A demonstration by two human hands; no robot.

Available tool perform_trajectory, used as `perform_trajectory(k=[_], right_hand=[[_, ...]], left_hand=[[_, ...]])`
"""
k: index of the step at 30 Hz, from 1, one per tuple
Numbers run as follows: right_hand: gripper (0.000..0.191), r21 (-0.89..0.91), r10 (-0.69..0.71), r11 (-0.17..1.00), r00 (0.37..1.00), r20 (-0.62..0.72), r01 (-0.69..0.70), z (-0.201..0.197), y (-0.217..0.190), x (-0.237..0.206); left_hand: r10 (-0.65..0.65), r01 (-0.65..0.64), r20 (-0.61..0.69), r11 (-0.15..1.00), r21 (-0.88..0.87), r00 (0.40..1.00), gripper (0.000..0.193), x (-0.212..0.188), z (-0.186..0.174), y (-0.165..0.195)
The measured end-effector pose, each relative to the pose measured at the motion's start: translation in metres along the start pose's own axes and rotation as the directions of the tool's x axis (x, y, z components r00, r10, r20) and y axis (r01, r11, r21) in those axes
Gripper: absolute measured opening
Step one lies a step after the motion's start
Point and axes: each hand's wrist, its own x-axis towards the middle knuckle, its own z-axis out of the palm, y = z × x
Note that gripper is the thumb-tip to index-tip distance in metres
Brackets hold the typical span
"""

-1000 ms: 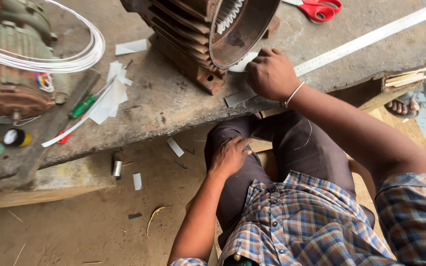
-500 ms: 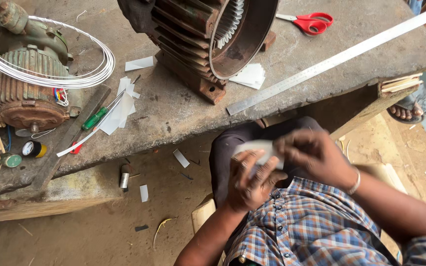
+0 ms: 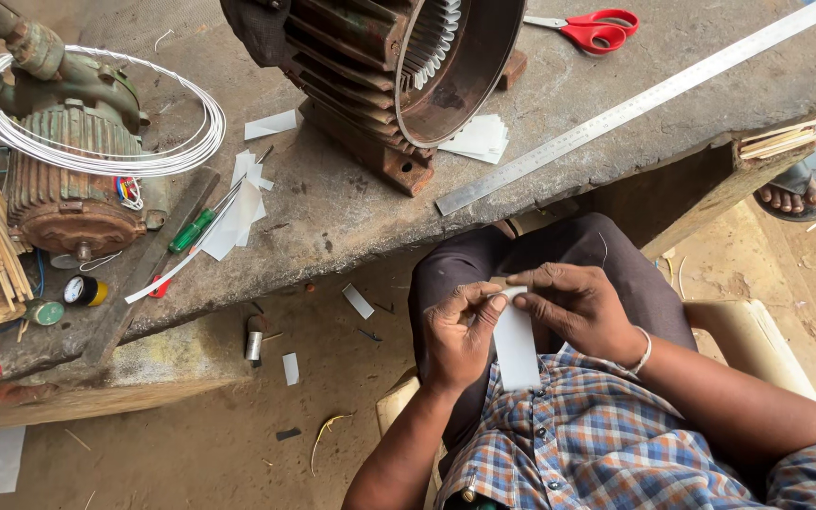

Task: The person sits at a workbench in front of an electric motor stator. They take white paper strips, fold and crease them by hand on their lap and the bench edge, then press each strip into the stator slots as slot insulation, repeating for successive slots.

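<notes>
Over my lap, both hands hold one white paper strip. My left hand pinches its left edge near the top. My right hand grips the top end from the right, fingers curled over it. The strip hangs down in front of my checked shirt. A stack of similar white paper pieces lies on the workbench beside the open end of a large rusty motor housing.
A long steel ruler lies diagonally on the stone bench, with red scissors behind it. At left sit a smaller motor with a wire coil, a green screwdriver and paper scraps. A sandalled foot is at right.
My right hand left the bench beside the motor housing and came down to my lap with a white paper strip. My left hand rose off my thigh and took hold of it too.
</notes>
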Motion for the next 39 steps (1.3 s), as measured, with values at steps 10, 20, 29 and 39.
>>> perform_trajectory(k=[10, 20, 29, 39], right_hand=[[0.013, -0.080, -0.249, 0.963, 0.964, 0.092, 0.256, -0.012, 0.000, 0.010], [0.018, 0.166, 0.036, 0.985, 0.993, 0.111, -0.054, -0.011, 0.016, 0.007], [0.012, 0.153, -0.009, 0.988, 0.991, 0.132, -0.011, -0.010, 0.008, 0.007], [0.010, 0.189, -0.101, 0.978, 0.994, 0.047, 0.091, -0.002, 0.001, 0.006]], left_hand=[[0.023, -0.016, -0.066, 0.994, 0.110, 0.998, 0.019, 0.005, 0.003, -0.001], [0.281, -0.264, 0.023, 0.867, 0.423, 0.959, 0.012, 0.004, 0.003, 0.008], [0.267, -0.263, 0.051, 0.861, 0.435, 0.962, 0.010, 0.004, 0.004, 0.007], [0.127, -0.125, -0.003, 0.980, 0.156, 0.992, 0.010, 0.005, 0.003, -0.001]])
